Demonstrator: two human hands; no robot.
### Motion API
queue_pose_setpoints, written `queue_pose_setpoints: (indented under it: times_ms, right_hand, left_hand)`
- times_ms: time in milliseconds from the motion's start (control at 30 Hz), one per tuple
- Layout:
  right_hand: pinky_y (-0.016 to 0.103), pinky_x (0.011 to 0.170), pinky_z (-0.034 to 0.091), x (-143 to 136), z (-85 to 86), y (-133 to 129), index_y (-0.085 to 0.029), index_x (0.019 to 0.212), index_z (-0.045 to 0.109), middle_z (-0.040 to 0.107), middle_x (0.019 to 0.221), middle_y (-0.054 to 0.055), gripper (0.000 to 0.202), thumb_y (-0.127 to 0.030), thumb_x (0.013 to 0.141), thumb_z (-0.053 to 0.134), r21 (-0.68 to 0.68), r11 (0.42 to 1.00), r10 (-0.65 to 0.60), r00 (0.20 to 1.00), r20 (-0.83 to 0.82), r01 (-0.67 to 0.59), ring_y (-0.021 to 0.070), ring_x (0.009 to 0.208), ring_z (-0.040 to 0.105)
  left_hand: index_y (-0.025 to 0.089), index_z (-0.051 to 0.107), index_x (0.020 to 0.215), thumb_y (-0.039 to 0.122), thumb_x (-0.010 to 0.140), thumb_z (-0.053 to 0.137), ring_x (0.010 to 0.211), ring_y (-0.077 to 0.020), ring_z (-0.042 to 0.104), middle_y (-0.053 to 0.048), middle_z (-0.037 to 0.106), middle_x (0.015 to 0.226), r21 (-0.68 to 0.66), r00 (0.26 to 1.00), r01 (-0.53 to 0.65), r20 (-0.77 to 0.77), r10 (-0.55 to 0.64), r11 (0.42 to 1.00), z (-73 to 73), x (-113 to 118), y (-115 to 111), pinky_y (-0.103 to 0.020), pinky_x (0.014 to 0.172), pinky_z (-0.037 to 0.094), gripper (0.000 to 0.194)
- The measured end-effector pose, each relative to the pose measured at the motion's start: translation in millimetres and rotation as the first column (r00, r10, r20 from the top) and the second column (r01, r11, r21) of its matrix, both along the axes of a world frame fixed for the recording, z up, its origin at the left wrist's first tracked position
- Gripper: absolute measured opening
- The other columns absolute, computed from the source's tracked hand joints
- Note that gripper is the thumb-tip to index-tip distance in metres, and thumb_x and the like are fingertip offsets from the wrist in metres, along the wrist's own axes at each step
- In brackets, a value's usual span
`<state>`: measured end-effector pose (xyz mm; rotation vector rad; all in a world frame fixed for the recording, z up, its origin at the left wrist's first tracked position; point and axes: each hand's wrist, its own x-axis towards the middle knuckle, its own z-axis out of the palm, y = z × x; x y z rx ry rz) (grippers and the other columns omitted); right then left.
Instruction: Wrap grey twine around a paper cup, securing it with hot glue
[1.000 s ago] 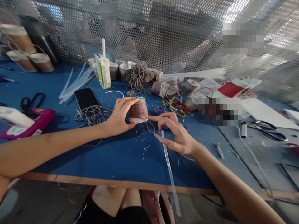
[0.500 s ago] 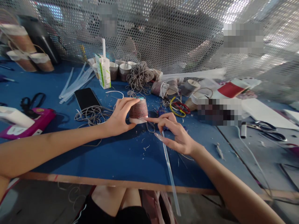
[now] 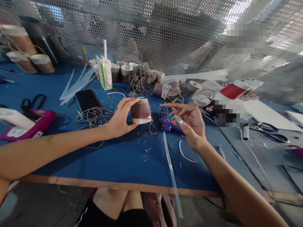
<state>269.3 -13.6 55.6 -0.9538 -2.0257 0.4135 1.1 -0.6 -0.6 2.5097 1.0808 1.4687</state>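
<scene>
Between the thumb and fingers of my left hand [image 3: 119,119] is an upside-down paper cup [image 3: 142,109] wrapped in brownish cord. Its bare white rim faces down, and a loose loop of cord hangs at its right side. My right hand [image 3: 193,126], apart from the cup, hovers with fingers spread over a blue hot glue gun [image 3: 166,124], partly covering it. I see nothing in those fingers; whether they touch the gun is unclear. A long clear glue stick [image 3: 170,168] runs from the gun past the table's front edge.
Grey cord [image 3: 94,116] lies tangled beside a black phone [image 3: 88,98]. Behind are a drink carton [image 3: 105,74], a bundle of cord [image 3: 142,78] and several wrapped cups. Scissors [image 3: 272,128] lie right; a magenta device [image 3: 44,121] sits left. Mesh [image 3: 142,28] bounds the back.
My right hand has left the cup's rim and moved right, its fingers spreading over the glue gun. My left hand still holds the cup, which has tilted slightly.
</scene>
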Motion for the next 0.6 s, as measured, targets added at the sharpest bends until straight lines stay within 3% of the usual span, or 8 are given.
queue_pose_setpoints:
  times_ms: [67,133,233,333,400,500,600]
  right_hand:
    - [0.053,0.095,0.05,7,3.8,7,-0.026,0.115,0.045,0.055,0.13,0.014,0.053,-0.066,0.082,0.059,0.019,0.988,-0.153,0.976,0.153,0.151,0.0315,0.11,0.058]
    - [0.058,0.101,0.047,14,6.2,13,-0.021,0.125,0.043,0.05,0.129,0.018,0.076,-0.069,0.072,0.068,0.013,0.969,-0.235,0.895,0.379,0.249,0.038,0.12,0.052]
    - [0.065,0.101,0.046,23,6.6,19,-0.015,0.126,0.043,0.05,0.124,0.02,0.087,-0.069,0.064,0.071,-0.075,0.948,-0.209,0.783,0.586,0.31,0.0441,0.121,0.05]
    - [0.063,0.099,0.049,28,6.0,18,-0.018,0.124,0.042,0.051,0.121,0.018,0.076,-0.062,0.068,0.069,-0.114,0.958,-0.136,0.765,0.629,0.263,0.0412,0.118,0.053]
    - [0.06,0.096,0.052,31,5.3,17,-0.02,0.12,0.044,0.052,0.117,0.015,0.069,-0.055,0.067,0.071,-0.11,0.965,-0.109,0.749,0.654,0.236,0.0397,0.116,0.054]
    - [0.059,0.089,0.055,31,0.9,17,-0.02,0.108,0.049,0.054,0.106,0.013,0.055,-0.042,0.063,0.072,-0.077,0.965,-0.124,0.692,0.711,0.252,0.0394,0.109,0.055]
    - [0.058,0.084,0.055,24,-4.8,16,-0.02,0.094,0.051,0.052,0.096,0.012,0.034,-0.031,0.066,0.067,0.023,0.966,-0.187,0.631,0.753,0.258,0.0385,0.101,0.055]
  left_hand:
    - [0.026,0.029,0.145,0.021,0.081,0.068,0.127,-0.0299,0.051,-0.014,0.048,0.134,0.012,1.0,-0.015,0.018,0.014,1.0,0.6,0,0,-0.05,0.102,0.055,0.075]
    - [0.026,0.027,0.147,0.021,0.084,0.066,0.128,-0.0293,0.05,-0.015,0.046,0.135,0.052,0.999,-0.036,0.043,0.034,0.998,1.8,0,0,-0.049,0.102,0.056,0.075]
    - [0.027,0.026,0.148,0.02,0.089,0.061,0.131,-0.0303,0.049,-0.014,0.046,0.135,0.168,0.995,-0.092,0.057,0.083,0.982,4.2,1,-2,-0.053,0.107,0.053,0.069]
    - [0.032,0.027,0.146,0.026,0.093,0.057,0.133,-0.0328,0.048,-0.012,0.046,0.133,0.265,0.989,-0.15,0.047,0.143,0.953,5.4,0,-4,-0.062,0.112,0.046,0.061]
    - [0.033,0.024,0.146,0.039,0.094,0.057,0.133,-0.034,0.046,-0.012,0.044,0.134,0.263,0.985,-0.169,0.082,0.152,0.95,3.8,-1,-3,-0.062,0.113,0.045,0.062]
    - [0.035,0.018,0.147,0.063,0.089,0.056,0.136,-0.0333,0.042,-0.014,0.037,0.137,0.16,0.976,-0.14,0.189,0.109,0.977,-2.2,-3,0,-0.057,0.113,0.046,0.075]
    - [0.038,0.013,0.146,0.072,0.084,0.054,0.139,-0.0317,0.039,-0.013,0.032,0.14,0.034,0.958,-0.047,0.284,0.035,0.998,-8.7,-3,4,-0.054,0.112,0.048,0.082]
